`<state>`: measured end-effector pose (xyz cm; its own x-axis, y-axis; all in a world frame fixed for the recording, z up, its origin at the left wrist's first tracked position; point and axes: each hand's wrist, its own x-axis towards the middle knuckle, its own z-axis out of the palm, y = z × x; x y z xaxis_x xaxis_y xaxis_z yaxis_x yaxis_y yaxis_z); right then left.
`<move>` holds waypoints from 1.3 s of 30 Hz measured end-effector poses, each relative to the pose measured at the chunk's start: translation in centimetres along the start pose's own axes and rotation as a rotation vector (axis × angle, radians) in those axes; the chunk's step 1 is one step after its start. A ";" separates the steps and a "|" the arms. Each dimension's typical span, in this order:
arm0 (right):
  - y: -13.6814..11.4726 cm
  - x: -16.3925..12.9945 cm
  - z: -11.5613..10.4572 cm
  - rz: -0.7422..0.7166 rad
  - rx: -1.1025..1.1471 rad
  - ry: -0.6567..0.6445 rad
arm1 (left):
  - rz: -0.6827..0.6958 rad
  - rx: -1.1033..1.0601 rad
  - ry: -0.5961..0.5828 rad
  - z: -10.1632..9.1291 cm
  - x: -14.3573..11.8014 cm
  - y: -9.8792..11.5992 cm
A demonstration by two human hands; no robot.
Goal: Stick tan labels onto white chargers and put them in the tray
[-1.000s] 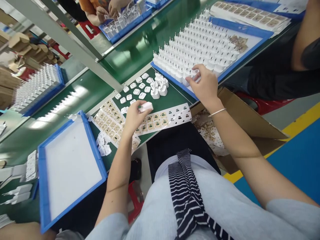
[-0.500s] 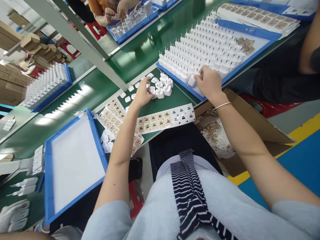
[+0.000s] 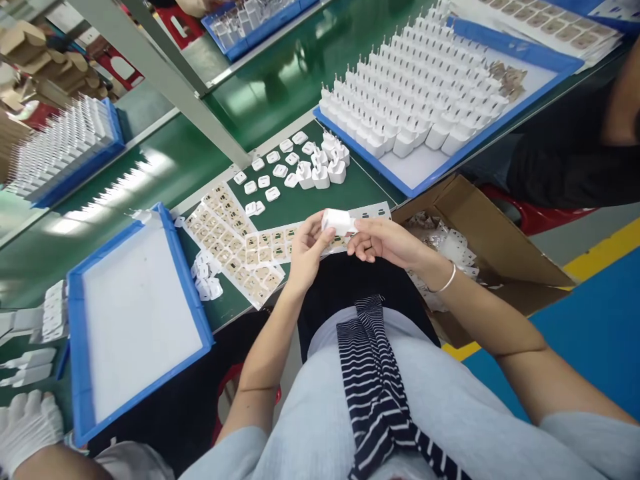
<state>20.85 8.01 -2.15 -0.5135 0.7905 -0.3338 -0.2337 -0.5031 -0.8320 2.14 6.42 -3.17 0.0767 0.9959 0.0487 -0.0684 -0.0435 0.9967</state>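
Observation:
My left hand holds a white plug adapter between thumb and fingers, just above the table's front edge. At the adapter's right end, the fingertips of my right hand close on its narrow part; the pins are hidden there. Beneath lies a label sheet, partly peeled. Several white adapters stand in a cluster behind my hands, pins up. Left of them, small white caps or plates lie spread on the green table.
At the right, a blue-rimmed tray carries rows of upright adapters. Another blue-rimmed tray lies at the left. An open cardboard box with scraps stands below the table. A co-worker's gloved hand shows at lower left.
My left hand has come from the adapter cluster toward me with an adapter. My right hand has left the adapter at the right tray and moved left to meet it. The view has shifted slightly.

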 end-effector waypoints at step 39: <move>1.8 0.8 -0.9 -0.486 -1.438 0.016 | 0.105 0.453 -0.167 -3.0 -4.3 -2.5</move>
<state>20.75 8.09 -4.30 -0.6149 0.7829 0.0950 0.6123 0.5499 -0.5680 -1.03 2.48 -6.02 0.2531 0.9596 0.1232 0.3523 -0.2100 0.9120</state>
